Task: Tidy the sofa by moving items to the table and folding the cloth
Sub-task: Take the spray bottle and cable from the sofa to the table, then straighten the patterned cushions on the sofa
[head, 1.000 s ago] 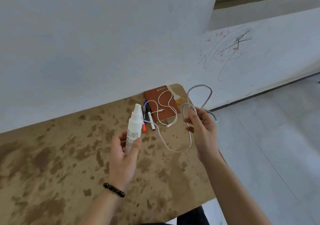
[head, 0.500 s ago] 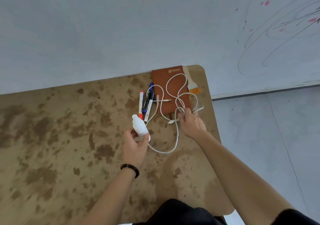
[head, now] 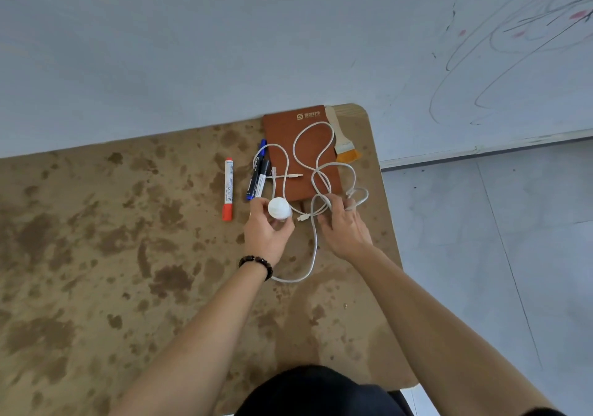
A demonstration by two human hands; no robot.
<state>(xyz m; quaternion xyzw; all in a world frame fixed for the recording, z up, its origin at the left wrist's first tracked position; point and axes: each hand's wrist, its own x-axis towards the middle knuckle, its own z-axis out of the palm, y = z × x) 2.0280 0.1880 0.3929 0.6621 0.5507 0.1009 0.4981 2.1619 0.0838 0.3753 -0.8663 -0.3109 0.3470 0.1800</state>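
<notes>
I look down on a brown mottled table [head: 96, 255]. My left hand [head: 268, 237] grips a white bottle [head: 279, 208], seen end-on, just in front of a brown notebook [head: 301, 152]. My right hand [head: 343, 226] pinches a grey cable [head: 354, 191] at the table's right side, its loop lying near the notebook's corner. A white cable [head: 313, 249] loops over the notebook and trails down between my hands.
A red marker [head: 228, 189] lies left of a blue marker [head: 256, 172] and a black one [head: 262, 176]. A small brush [head: 341, 146] with orange bristles lies right of the notebook. A scribbled white wall [head: 481, 63] stands behind; grey floor [head: 497, 239] lies to the right.
My view has tipped down over the table. The bottle has come down close to the tabletop in my left hand. My right hand has lowered the grey cable onto the table beside the notebook.
</notes>
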